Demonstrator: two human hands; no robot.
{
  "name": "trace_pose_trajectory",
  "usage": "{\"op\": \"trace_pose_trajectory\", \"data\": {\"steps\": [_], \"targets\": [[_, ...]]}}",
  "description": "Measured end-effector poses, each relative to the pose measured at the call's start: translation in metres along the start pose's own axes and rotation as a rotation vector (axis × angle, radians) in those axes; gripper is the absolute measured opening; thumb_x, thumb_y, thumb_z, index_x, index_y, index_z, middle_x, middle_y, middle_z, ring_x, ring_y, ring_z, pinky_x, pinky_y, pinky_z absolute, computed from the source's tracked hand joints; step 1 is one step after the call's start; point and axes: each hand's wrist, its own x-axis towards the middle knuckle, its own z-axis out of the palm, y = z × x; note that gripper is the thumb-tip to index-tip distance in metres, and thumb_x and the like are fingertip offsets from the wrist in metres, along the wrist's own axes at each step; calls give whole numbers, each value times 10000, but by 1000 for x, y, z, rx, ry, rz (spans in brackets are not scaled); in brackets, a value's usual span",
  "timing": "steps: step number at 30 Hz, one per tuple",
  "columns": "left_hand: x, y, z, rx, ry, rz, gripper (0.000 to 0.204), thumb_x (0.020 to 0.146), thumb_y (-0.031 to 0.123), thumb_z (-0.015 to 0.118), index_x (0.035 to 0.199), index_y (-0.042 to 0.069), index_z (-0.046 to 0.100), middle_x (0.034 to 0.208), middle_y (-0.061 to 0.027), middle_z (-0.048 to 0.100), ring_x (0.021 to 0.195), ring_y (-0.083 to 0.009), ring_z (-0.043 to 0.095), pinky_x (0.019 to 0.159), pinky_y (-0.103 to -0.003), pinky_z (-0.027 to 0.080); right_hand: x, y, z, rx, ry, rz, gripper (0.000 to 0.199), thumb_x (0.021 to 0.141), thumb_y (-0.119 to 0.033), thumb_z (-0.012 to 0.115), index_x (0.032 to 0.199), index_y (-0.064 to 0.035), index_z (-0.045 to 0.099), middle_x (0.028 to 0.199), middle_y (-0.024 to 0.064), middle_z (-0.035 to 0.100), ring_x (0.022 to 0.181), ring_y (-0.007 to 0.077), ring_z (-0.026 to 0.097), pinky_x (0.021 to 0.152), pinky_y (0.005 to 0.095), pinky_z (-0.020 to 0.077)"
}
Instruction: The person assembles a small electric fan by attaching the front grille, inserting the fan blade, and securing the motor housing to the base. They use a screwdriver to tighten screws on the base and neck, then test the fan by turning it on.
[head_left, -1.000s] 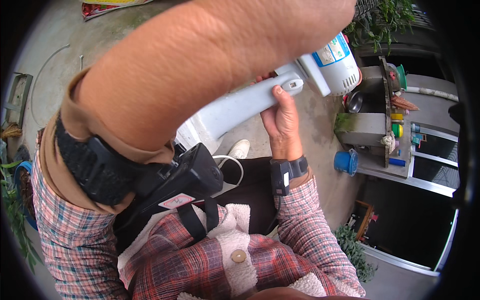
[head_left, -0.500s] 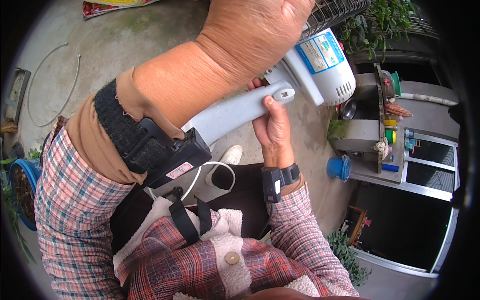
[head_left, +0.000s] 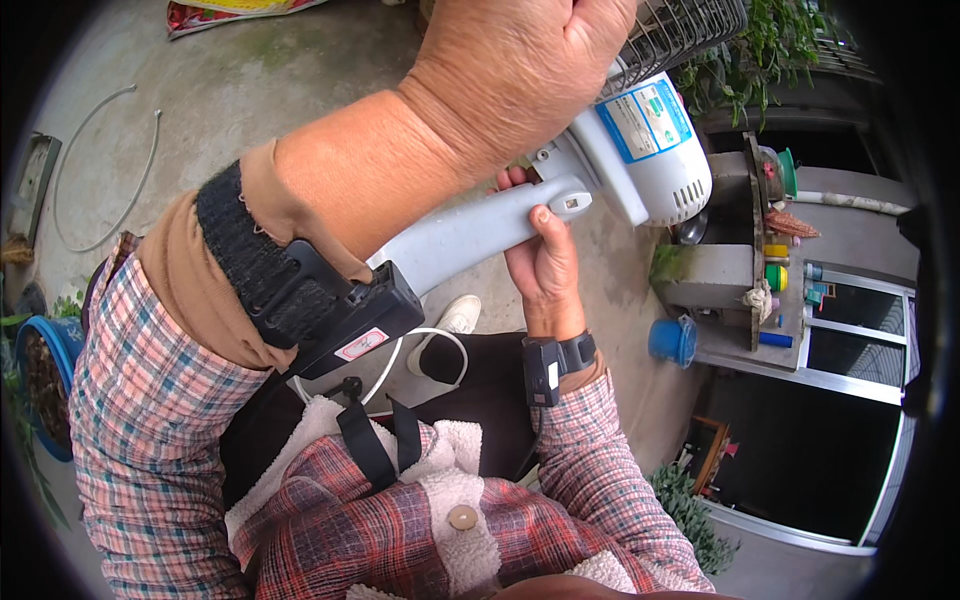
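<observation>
A pale grey electric fan (head_left: 470, 222) lies slanted across the view, its post running from lower left to upper right. Its rounded motor housing (head_left: 678, 185) has vent slots and a blue-and-white label, and the dark wire guard (head_left: 690, 32) rises behind it. My right hand (head_left: 545, 260) is closed round the top of the post, thumb in front and fingertips showing behind. My left hand (head_left: 510, 70) is up beside the guard and housing. Its fingers are cut off by the upper edge, so their grip cannot be seen. The post's lower end is hidden behind my left forearm.
A white cord (head_left: 395, 365) loops near my shoe (head_left: 460, 315) on the concrete floor (head_left: 260, 75). A thin hose (head_left: 62, 190) curves at the left, above a blue planter (head_left: 65, 340). To the right are a blue bucket (head_left: 672, 341), a concrete sink (head_left: 700, 275) and leafy plants (head_left: 735, 90).
The fan's housing and guard have shifted slightly down in the view, with the top of the post. My right hand has sunk a little with it and keeps its hold.
</observation>
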Motion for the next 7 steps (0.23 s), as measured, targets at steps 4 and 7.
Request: {"op": "trace_pose_trajectory", "data": {"steps": [4,7], "targets": [[-1,1,0,8,13,9,141,931,156,575,890,23,551,685,-142,613,625,-260,624,584,-364,494,-1,-1,-3,-3,-1,11,640,758,-165,776,1306,-48,467,1246,125,567,1209,291,521,1073,464,379],[0,0,-2,24,30,32,143,929,158,579,892,22,551,691,-148,617,634,-269,630,587,-366,495,-1,0,-3,-7,-1,9,643,757,-170,777,1307,-48,465,1247,127,567,1214,293,517,1080,474,371]]}}
